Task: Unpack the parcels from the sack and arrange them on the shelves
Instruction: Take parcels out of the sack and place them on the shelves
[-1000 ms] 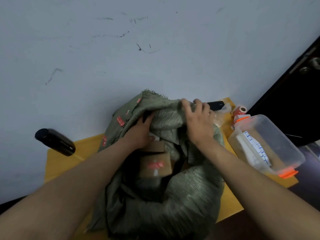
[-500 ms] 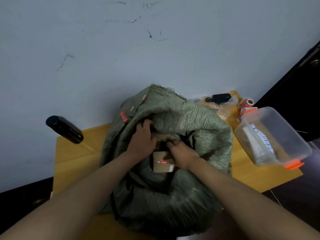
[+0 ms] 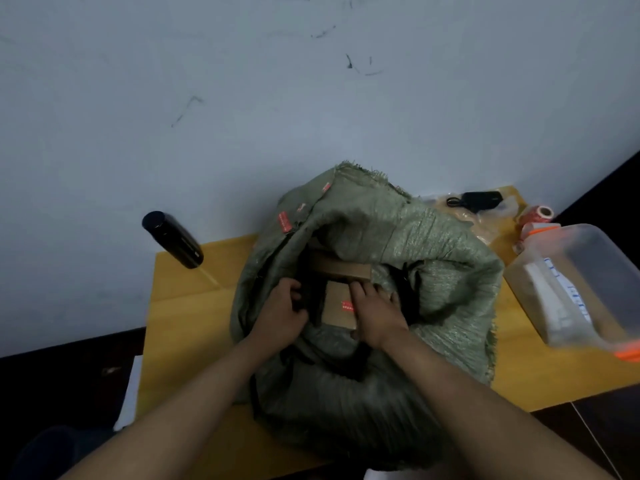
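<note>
**Barely begun: hands in the sack, nothing shelved**

Plainly the unpacking is at its first stage. The green woven sack (image 3: pixel 398 271) sits in the middle of the yellow tabletop (image 3: pixel 194 306), its mouth spread open. Inside lies a small brown parcel (image 3: pixel 337 308) with a red label, and a second cardboard parcel (image 3: pixel 343 268) just behind it. The right hand (image 3: pixel 375 311) rests on the labelled parcel's right edge, fingers curled over it; whether it truly grips I cannot tell. The left hand (image 3: pixel 280 315) is closed on the sack's dark inner fold at the left of the opening. No parcel lies outside the sack and no shelves are in view, so by my judgement every parcel remains to be lifted out and arranged.
</note>
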